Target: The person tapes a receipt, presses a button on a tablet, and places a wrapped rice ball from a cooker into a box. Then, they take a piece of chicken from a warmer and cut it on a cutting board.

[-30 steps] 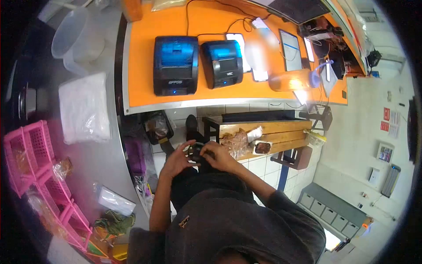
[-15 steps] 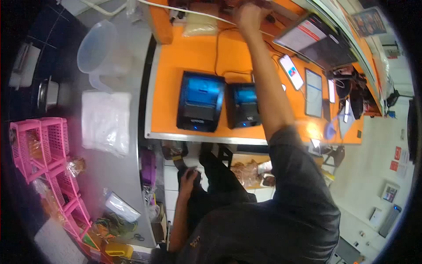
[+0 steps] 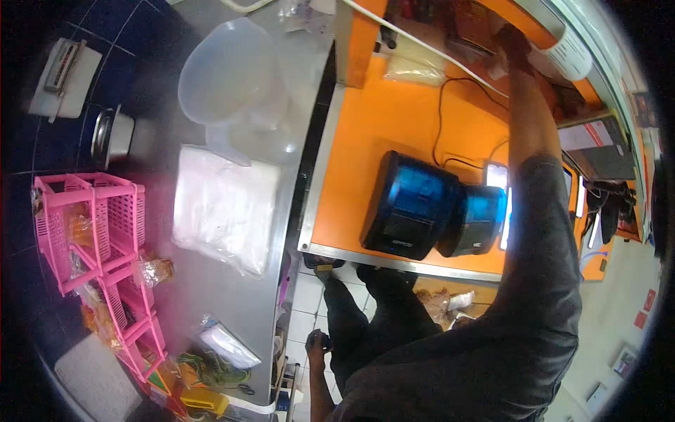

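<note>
My right arm stretches forward over the orange counter (image 3: 351, 183). My right hand (image 3: 515, 50) is at a dim shelf space above the counter's far side, beside a white perforated cup (image 3: 568, 58); its fingers are too dark and blurred to make out. Low at my side hangs my left hand (image 3: 316, 344), its fingers curled around something small and dark that I cannot make out. Two black printers (image 3: 411, 207) (image 3: 474, 221) with blue-lit tops stand on the counter below my right arm. A bag of pale grains or powder (image 3: 416, 67) lies near the shelf.
On the steel table (image 3: 211, 302) at left are a translucent jug (image 3: 228, 77), a stack of clear plastic bags (image 3: 225, 211) and scissors (image 3: 246, 389). Pink baskets (image 3: 105, 232) stand along its outer edge. A white cable (image 3: 429, 46) crosses before the shelf.
The view has turned left, so the counter and printers sit further right. My right hand stays up by the shelf, and my left hand remains low at my side.
</note>
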`<action>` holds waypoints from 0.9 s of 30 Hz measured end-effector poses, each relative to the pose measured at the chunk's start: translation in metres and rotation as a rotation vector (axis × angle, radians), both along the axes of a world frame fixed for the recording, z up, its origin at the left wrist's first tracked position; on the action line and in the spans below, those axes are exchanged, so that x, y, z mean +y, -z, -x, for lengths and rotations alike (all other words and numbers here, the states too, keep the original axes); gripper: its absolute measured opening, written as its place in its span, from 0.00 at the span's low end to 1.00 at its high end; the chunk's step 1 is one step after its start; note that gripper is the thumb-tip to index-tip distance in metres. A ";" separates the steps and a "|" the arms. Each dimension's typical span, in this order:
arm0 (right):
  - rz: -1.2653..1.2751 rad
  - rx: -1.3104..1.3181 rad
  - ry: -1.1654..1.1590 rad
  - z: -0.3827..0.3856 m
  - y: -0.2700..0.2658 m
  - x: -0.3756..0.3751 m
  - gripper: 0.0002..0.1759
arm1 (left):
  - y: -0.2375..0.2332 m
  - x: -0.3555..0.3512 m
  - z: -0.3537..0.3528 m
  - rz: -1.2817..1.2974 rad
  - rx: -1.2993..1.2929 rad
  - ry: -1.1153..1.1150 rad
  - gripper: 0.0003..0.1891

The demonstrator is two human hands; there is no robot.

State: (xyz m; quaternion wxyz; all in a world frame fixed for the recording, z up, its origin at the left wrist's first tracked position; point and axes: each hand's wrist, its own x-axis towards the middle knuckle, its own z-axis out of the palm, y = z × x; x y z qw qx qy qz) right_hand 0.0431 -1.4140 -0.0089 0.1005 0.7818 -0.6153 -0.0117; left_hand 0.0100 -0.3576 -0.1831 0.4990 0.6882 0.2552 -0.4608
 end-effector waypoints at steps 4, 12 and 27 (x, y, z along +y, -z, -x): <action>-0.002 -0.002 -0.001 0.003 -0.022 -0.001 0.25 | 0.009 0.001 0.003 0.001 0.041 0.050 0.19; -0.028 -0.035 0.029 0.003 -0.029 0.003 0.25 | 0.019 -0.009 0.004 -0.032 0.080 0.014 0.19; -0.039 -0.062 0.033 0.012 -0.051 0.021 0.24 | 0.030 -0.031 0.003 -0.016 0.011 0.105 0.23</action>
